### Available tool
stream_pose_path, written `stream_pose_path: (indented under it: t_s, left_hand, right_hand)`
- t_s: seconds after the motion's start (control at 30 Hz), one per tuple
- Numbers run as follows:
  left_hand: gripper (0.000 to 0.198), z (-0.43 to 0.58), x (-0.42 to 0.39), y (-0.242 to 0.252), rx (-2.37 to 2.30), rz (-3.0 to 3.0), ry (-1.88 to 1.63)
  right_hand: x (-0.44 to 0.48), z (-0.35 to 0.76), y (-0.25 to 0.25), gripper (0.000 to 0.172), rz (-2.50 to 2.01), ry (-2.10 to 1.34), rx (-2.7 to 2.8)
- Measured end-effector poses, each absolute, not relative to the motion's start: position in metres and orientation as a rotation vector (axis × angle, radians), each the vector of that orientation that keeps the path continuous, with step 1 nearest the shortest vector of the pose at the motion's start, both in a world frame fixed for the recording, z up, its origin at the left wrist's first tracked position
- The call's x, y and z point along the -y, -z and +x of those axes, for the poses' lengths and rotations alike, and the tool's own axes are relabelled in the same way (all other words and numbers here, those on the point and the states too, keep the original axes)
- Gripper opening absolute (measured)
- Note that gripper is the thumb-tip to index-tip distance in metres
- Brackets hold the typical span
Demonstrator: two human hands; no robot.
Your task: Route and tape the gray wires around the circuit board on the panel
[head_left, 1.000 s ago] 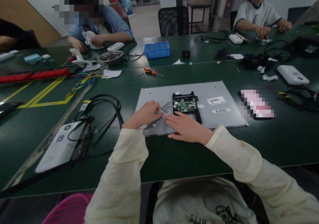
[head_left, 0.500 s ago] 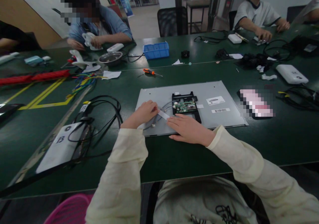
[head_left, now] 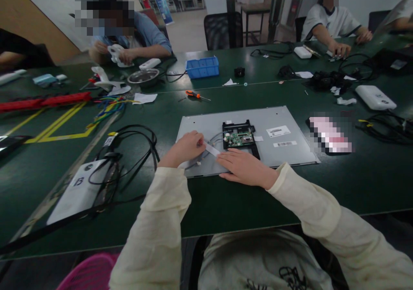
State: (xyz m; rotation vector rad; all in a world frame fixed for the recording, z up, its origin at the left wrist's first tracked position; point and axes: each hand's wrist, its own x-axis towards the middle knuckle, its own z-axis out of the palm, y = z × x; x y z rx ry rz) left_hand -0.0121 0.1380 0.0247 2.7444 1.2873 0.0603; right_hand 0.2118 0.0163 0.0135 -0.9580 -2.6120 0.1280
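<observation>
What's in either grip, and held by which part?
A white strip: the left grip appears to pinch its upper-left end. The right grip has fingertips at its lower-right end; holding or just pressing, can't tell.

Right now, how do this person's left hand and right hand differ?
The left hand is curled at the upper end of the white strip; the right hand lies flatter, at the strip's lower end. The right hand is beside the black bracket, the left hand farther from it. Both are bare and reach over the gray panel.

Smooth, matt metal panel (head_left: 272, 155)
</observation>
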Motion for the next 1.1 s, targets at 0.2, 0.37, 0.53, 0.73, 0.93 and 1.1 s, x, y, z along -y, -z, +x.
stream_pose_path:
  t_s: [0.2, 0.37, 0.53, 0.73, 0.93, 1.1]
  left_hand:
    - [0.014, -0.005, -0.132, -0.028, -1.417, 2.774, -0.174]
    - [0.017, 0.004, -0.129, -0.033, -1.459, 2.735, -0.484]
    - [0.015, 0.009, -0.127, -0.037, -1.29, 2.71, -0.62]
    - [0.029, 0.018, -0.114, -0.046, -1.057, 2.724, -0.262]
    - [0.035, 0.022, -0.104, -0.053, -1.103, 2.687, 0.029]
    - [0.032, 0.023, -0.106, -0.05, -1.136, 2.72, 0.129]
  right_hand:
    - [-0.021, 0.231, -0.023, 0.035, -1.042, -0.128, 2.404]
    - [-0.039, 0.271, -0.02, 0.023, -1.529, -0.186, 1.961]
    - [-0.053, 0.3, -0.009, 0.022, -1.672, -0.473, 1.841]
    - [-0.054, 0.305, -0.004, 0.027, -1.738, -0.378, 1.973]
    - [-0.054, 0.305, -0.002, 0.021, -1.751, -0.388, 1.987]
    - [-0.056, 0.309, 0.0, 0.011, -1.778, -0.365, 1.967]
